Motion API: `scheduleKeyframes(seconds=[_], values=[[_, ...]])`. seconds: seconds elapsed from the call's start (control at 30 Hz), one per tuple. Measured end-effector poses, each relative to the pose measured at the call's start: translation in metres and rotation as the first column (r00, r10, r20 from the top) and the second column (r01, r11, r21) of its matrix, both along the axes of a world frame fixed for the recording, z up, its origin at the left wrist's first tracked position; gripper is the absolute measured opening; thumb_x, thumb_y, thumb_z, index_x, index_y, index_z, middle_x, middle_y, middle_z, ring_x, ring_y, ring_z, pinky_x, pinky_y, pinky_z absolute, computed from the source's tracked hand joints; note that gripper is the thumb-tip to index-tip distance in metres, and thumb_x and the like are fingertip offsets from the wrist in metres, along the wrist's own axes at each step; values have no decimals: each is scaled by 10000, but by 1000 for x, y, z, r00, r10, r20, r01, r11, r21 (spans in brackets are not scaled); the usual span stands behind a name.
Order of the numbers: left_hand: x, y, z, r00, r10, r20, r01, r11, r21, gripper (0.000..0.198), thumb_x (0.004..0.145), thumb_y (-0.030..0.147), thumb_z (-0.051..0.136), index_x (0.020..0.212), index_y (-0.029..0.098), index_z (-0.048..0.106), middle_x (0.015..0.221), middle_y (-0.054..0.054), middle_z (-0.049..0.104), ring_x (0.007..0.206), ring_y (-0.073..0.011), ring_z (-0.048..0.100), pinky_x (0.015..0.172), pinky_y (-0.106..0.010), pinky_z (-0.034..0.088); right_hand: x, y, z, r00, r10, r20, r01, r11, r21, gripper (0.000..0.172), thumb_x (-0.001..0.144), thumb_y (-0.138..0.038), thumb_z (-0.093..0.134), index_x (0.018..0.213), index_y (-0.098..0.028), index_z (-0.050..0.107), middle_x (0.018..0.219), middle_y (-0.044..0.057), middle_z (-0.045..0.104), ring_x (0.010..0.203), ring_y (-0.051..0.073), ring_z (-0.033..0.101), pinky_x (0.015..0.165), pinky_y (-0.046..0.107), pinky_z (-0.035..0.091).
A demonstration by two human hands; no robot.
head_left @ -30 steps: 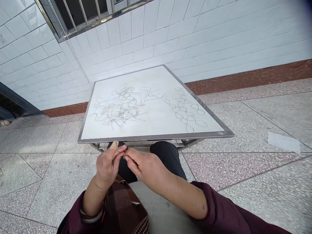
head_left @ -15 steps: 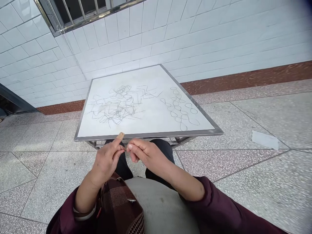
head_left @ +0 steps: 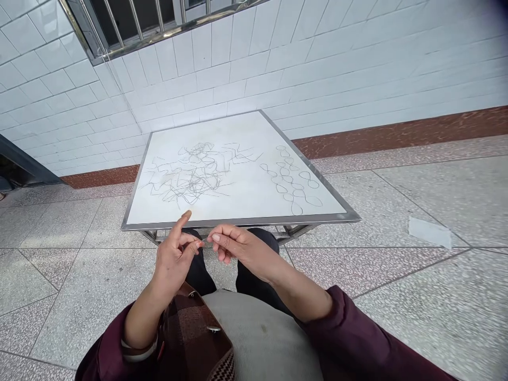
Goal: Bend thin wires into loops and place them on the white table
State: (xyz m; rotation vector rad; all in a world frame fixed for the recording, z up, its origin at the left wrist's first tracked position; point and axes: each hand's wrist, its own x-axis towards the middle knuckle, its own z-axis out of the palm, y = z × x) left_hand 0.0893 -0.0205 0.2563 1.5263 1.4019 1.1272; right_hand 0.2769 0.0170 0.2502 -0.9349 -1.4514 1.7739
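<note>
Left hand [head_left: 171, 260] and right hand [head_left: 240, 246], slightly farther apart than before, pinch a thin wire [head_left: 205, 239] in closed fingertips, at six o'clock from the table [head_left: 246, 196]; shaping apparently continues.

No lettering, label, brand, number or sign can be read anywhere in the head view.

The left hand's grip [head_left: 172, 260] and the right hand's grip [head_left: 240, 247] pinched a thin wire [head_left: 205, 239] above the person's knees [head_left: 270, 241], near the edge of a white-topped bench [head_left: 246, 202]. Tangled wires [head_left: 195, 185] lay on its left, looped wires [head_left: 292, 185] near its right edge.
</note>
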Motion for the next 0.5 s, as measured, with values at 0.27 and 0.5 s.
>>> scheduleKeyframes(seconds=[0.27,0.5], values=[[0,-1,-5,996,80,-46,-79,997,19,595,915,277,592,1477,298,398,828,12,710,757,-146,674,683,-268,550,-4,-3,-14,999,39,-27,-40,999,-22,360,899,-533,592,906,-173,589,784,-13,628,580,78,560,545,219,448],[7,-1,-13,997,79,-12,-77,994,82,582,930,303,577,1480,300,389,853,10,702,652,-115,620,658,-253,536,-9,-8,-13,994,-29,-109,18,995,-97,384,898,-572,575,909,-188,563,743,-17,641,592,95,602,564,228,479]])
